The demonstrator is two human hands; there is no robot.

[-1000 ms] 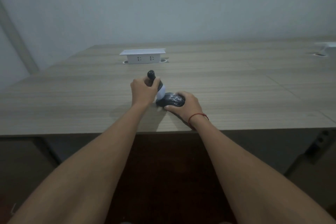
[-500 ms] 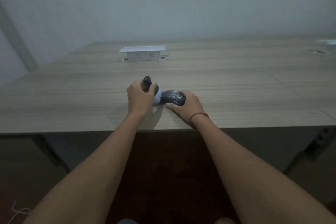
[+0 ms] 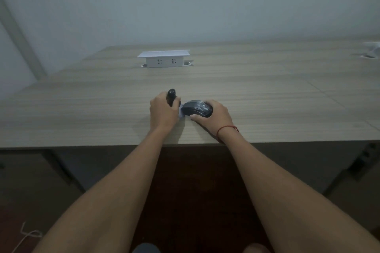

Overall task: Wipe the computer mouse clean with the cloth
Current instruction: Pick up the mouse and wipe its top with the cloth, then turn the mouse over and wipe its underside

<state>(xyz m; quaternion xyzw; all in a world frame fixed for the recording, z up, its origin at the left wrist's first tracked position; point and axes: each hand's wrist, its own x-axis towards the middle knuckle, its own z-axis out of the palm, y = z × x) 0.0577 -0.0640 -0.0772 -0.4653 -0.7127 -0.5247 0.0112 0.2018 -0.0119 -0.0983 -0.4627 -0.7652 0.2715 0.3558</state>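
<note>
Two bare hands are working near the front edge of the wood-grain tabletop (image 3: 82,109). We are clenching our left hand (image 3: 163,112) around a dark bottle-like object (image 3: 171,95), its rounded top poking out at 12 o'clock; what it is, we cannot tell. A pale cloth (image 3: 181,112) is peeking out between the hands, touching the computer mouse (image 3: 197,108). Our right hand (image 3: 216,115), a red string (image 3: 227,128) at its wrist, is grasping the mouse from 3 o'clock. At 12 o'clock a white socket box (image 3: 163,59) is standing raised from the tabletop before a plain pale wall (image 3: 185,2).
</note>
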